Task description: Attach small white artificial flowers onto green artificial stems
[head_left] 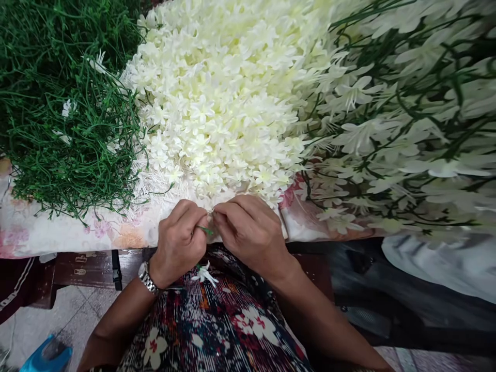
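Note:
My left hand (182, 240), with a watch on its wrist, is closed around a thin green plastic stem (205, 230). A white artificial flower (205, 274) hangs below that fist, over the patterned clothing. Fingertips of my right hand (250, 230) are pinched together right beside the left ones, near the stem's tip. Whatever small piece sits between them is mostly hidden. Just beyond both hands lies a large heap of loose white blossoms (217, 119), with thin white stamen pieces (155, 181) at its left edge.
Green plastic stems (70, 119) are piled at the left, with a few white bits on them. Assembled white flower sprays (387, 134) fill the right side. A floral cloth (104, 235) covers the table's near edge. Something blue (46, 356) lies on the floor at lower left.

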Demonstrator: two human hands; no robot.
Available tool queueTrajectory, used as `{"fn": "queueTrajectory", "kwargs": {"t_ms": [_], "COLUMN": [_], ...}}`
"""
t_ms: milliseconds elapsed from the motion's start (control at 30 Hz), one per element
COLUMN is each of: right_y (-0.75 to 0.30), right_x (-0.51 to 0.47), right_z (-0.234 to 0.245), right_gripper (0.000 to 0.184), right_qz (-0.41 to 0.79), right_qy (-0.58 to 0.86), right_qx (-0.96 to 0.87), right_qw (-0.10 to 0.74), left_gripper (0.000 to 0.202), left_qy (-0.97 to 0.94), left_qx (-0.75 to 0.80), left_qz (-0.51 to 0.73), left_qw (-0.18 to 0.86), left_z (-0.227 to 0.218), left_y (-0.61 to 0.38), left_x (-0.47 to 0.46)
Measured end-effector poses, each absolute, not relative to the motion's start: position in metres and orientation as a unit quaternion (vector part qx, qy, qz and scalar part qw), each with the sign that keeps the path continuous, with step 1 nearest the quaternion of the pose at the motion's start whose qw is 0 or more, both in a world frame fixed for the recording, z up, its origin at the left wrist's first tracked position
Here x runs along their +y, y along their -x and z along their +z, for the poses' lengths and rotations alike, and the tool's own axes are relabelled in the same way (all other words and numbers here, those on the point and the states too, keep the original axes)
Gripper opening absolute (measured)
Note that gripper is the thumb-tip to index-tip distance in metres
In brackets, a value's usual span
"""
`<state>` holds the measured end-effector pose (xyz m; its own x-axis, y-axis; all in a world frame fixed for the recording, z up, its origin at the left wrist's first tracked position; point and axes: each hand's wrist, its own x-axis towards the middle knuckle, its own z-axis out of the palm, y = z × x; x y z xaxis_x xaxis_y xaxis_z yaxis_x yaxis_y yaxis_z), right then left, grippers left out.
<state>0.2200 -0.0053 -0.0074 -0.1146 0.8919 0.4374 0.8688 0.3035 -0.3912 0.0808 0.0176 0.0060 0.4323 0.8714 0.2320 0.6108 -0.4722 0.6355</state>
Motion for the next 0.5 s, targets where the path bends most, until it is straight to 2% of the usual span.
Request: {"fn": "queueTrajectory", "kwargs": {"t_ms": [367, 500], "right_y": [-0.208, -0.205], "right_x": [-0.019, -0.021], "right_z": [-0.002, -0.004], "right_gripper": [0.009, 0.009], "right_qz": [0.126, 0.167], "right_qy": [0.553, 0.551], "right_qx": [-0.700, -0.670], "right_qw": [0.434, 0.469], "left_gripper": [0.009, 0.010], "left_qy": [-0.828, -0.808], "left_qx": [0.365, 0.366], "left_qz": [0.354, 0.366], "left_qw": [0.237, 0.281], "left_z": [0.003, 0.004], "left_y": [-0.066, -0.062], "left_x": [0.006, 0.003]}}
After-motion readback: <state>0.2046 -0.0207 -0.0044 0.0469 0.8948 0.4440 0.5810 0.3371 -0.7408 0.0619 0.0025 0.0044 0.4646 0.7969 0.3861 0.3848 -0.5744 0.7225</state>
